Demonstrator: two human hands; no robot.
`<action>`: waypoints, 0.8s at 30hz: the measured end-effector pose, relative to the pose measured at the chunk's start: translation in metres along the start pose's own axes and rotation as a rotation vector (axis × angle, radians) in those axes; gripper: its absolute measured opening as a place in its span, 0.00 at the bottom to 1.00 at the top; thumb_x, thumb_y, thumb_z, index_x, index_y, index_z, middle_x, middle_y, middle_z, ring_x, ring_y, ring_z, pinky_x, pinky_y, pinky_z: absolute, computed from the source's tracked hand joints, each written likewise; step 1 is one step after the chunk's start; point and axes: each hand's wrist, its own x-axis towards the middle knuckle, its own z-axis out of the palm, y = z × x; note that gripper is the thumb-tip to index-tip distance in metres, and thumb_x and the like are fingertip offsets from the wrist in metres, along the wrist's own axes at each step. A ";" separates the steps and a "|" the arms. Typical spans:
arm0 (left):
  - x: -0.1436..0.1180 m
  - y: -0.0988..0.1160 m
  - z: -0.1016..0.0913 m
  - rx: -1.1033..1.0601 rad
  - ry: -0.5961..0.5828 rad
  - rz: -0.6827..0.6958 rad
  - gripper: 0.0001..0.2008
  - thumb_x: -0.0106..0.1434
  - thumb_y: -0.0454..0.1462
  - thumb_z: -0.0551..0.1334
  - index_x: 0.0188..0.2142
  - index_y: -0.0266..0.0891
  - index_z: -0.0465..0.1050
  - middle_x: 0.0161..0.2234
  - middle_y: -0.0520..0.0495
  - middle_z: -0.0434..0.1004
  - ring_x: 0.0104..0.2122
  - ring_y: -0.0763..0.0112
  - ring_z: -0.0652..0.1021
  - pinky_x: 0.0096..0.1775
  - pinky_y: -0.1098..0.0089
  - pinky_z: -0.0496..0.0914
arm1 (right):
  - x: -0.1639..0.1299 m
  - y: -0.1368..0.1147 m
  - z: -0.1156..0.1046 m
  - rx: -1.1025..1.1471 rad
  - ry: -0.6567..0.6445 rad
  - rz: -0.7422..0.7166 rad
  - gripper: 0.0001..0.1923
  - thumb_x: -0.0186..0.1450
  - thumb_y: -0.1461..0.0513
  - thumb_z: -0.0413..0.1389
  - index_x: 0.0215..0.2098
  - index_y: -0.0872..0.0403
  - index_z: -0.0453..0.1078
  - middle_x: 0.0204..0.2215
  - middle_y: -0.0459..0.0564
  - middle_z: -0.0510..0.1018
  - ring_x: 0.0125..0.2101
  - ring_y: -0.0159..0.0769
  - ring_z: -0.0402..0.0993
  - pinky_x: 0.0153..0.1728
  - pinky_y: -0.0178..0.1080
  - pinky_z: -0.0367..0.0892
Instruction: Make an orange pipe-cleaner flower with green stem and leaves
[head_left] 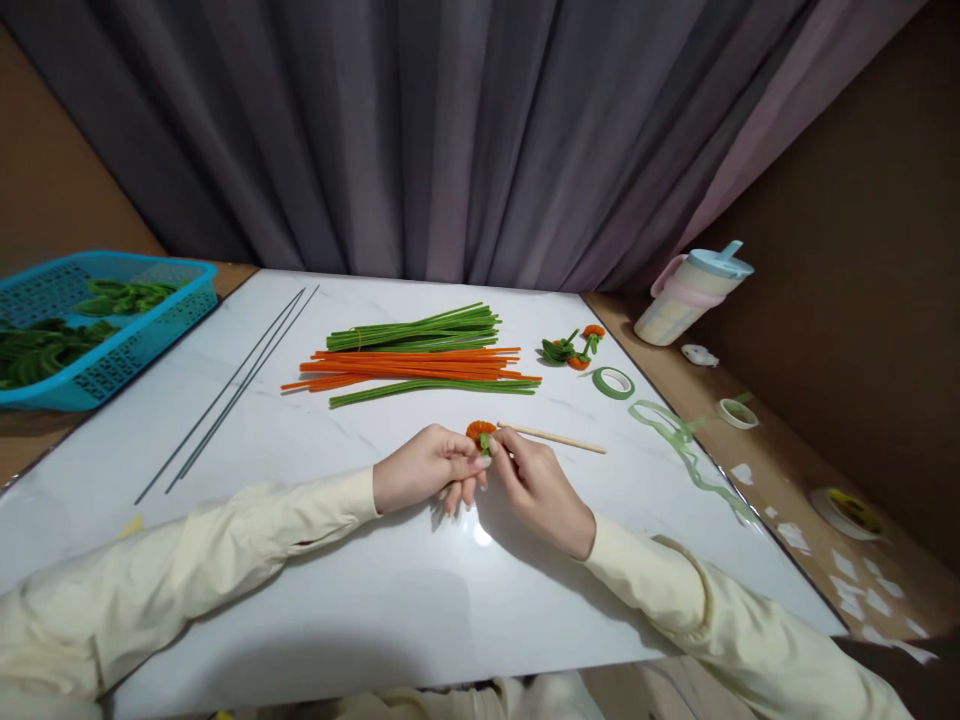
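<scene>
Head view. We work at a white marble-patterned table [315, 600], both forearms in pale cream sleeves reaching in from the bottom edge. Our left hand [424, 468] is curled closed, its fingertips pinching a small orange coiled flower [480, 432] with a bit of green showing at its base. Our right hand [536, 485] meets it from the other side, thumb and forefinger closed on the same flower, so both hands grip it together just above the table surface, near the middle of the table. A thin wooden stick [562, 438] runs out to the right from the right hand's fingertips; we cannot tell whether the hand holds it or it merely lies on the table there.

Behind the hands lies a stack of pipe cleaners: a green bundle [416, 331] furthest back, orange pipe cleaners [412, 366] in the middle, and a few more green pipe cleaners [435, 387] in front. To its left, three thin dark wires [225, 395] lie diagonally. To its right sit two finished orange flowers with green leaves [574, 348], and just beside them a roll of green tape [613, 382].

A blue basket [150, 335] holding green pieces stands at the far left edge. On the brown surface right of the table we note a loose green tape strip [679, 440], another tape roll [737, 412] and a pastel lidded cup [690, 295]. A grey curtain [450, 130] hangs behind.
</scene>
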 end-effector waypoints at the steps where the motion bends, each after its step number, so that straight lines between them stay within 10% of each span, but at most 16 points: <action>1: 0.000 -0.001 0.001 -0.048 -0.002 -0.017 0.19 0.53 0.49 0.62 0.23 0.33 0.67 0.16 0.51 0.70 0.11 0.80 0.67 0.17 0.77 0.59 | 0.000 0.000 0.000 0.001 0.004 -0.002 0.11 0.67 0.64 0.41 0.26 0.53 0.55 0.20 0.43 0.65 0.19 0.29 0.60 0.23 0.32 0.56; 6: 0.000 -0.002 0.001 -0.169 -0.033 -0.064 0.20 0.53 0.49 0.63 0.26 0.31 0.71 0.20 0.47 0.75 0.13 0.79 0.69 0.18 0.77 0.59 | 0.001 0.000 -0.002 0.023 0.002 0.007 0.11 0.67 0.63 0.41 0.27 0.53 0.56 0.20 0.43 0.65 0.19 0.29 0.60 0.24 0.32 0.56; 12: -0.003 0.023 -0.033 0.246 -0.059 -0.107 0.28 0.56 0.55 0.55 0.21 0.30 0.74 0.19 0.43 0.75 0.19 0.72 0.74 0.24 0.75 0.66 | 0.005 0.004 -0.015 0.012 -0.061 0.002 0.12 0.68 0.61 0.41 0.27 0.54 0.58 0.19 0.43 0.63 0.20 0.29 0.58 0.24 0.32 0.55; 15: -0.004 0.030 -0.039 0.247 0.096 -0.014 0.26 0.57 0.54 0.55 0.33 0.31 0.74 0.30 0.42 0.77 0.27 0.69 0.76 0.25 0.75 0.68 | 0.006 0.005 -0.019 0.021 -0.123 -0.050 0.12 0.68 0.62 0.42 0.28 0.55 0.60 0.20 0.43 0.63 0.20 0.28 0.58 0.25 0.32 0.55; 19: -0.001 0.016 -0.023 0.088 -0.036 0.063 0.21 0.60 0.49 0.55 0.42 0.34 0.71 0.36 0.43 0.74 0.36 0.68 0.74 0.30 0.72 0.71 | 0.007 0.005 -0.017 0.056 -0.158 -0.107 0.11 0.67 0.63 0.42 0.28 0.55 0.60 0.20 0.43 0.64 0.22 0.28 0.59 0.26 0.32 0.55; 24: 0.006 -0.006 -0.009 -0.099 0.046 0.067 0.17 0.61 0.46 0.56 0.36 0.32 0.71 0.32 0.47 0.72 0.31 0.74 0.73 0.36 0.72 0.68 | 0.008 0.002 -0.012 0.395 -0.262 0.217 0.14 0.66 0.57 0.45 0.25 0.55 0.60 0.18 0.41 0.63 0.17 0.25 0.54 0.19 0.30 0.53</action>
